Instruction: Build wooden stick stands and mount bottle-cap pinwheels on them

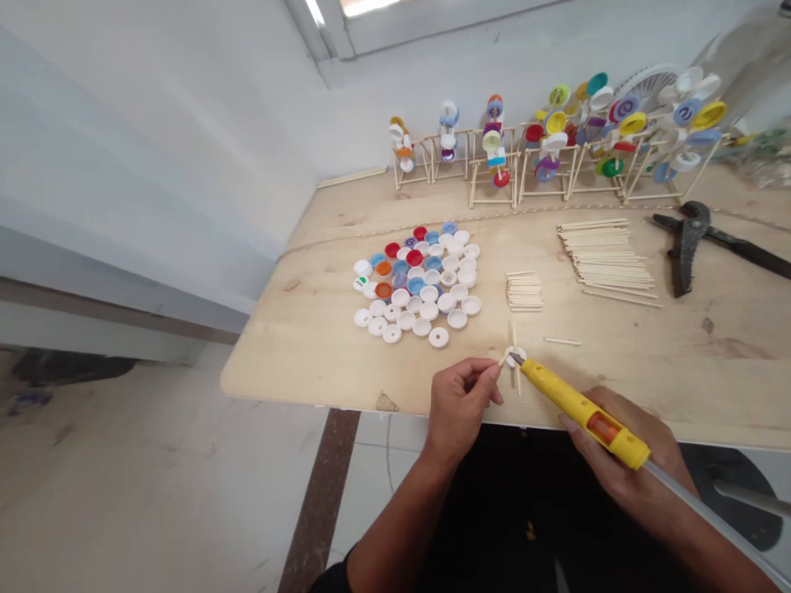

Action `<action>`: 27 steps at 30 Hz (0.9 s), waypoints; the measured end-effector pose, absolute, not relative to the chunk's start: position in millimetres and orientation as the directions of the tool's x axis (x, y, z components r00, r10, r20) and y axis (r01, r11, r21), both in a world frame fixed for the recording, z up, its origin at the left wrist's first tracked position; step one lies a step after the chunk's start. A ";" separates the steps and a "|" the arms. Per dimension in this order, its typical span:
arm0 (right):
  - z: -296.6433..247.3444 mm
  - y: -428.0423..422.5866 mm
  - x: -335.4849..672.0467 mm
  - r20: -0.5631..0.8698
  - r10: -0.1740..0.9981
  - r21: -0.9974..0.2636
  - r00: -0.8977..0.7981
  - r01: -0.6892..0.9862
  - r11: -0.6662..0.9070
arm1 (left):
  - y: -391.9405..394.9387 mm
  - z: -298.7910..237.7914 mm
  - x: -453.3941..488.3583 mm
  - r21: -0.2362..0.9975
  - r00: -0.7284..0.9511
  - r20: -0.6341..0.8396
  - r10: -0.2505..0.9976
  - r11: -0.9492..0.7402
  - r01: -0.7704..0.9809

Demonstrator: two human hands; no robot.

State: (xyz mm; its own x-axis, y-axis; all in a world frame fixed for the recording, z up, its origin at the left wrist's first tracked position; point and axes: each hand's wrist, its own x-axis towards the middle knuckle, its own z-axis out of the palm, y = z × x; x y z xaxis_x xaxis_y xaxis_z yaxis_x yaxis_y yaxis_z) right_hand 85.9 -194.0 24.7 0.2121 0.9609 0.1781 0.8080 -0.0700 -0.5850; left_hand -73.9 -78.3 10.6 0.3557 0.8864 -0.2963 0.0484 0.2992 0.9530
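Note:
My left hand (461, 403) pinches a short wooden stick (503, 359) whose far end meets a small white bottle cap (512, 355) near the table's front edge. Other sticks reach out from this cap, one away from me and one toward me. In my right hand (630, 449) is a yellow glue gun (574, 402), with a long translucent glue stick (698, 502) trailing from its back. The gun's nozzle touches or hovers right over the cap; I cannot tell which. Left of the hands lie many loose bottle caps (406, 320), mostly white, some blue, red and orange.
Short sticks (524, 292) and longer sticks (609, 259) lie in piles, with one loose stick (562, 340) nearer me. Dark pliers (687, 247) rest at right. Stick frames bearing cap wheels (494, 156) stand along the wall. A twisted cord (346, 237) crosses the wooden table (290, 346).

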 end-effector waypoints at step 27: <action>33.2 -191.7 100.9 -0.062 0.864 -0.920 0.499 0.307 -0.244 | -71.3 7.9 -79.2 0.947 0.356 0.023 0.934 -0.134 0.291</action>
State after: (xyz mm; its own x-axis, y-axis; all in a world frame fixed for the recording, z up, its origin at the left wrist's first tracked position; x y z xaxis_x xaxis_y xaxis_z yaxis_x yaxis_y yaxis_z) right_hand 100.9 -191.7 33.2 0.4988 0.8645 -0.0624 0.3072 -0.2437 -0.9199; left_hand -79.2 -71.3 7.9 0.3562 0.9342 0.0226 0.2912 -0.1339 0.9472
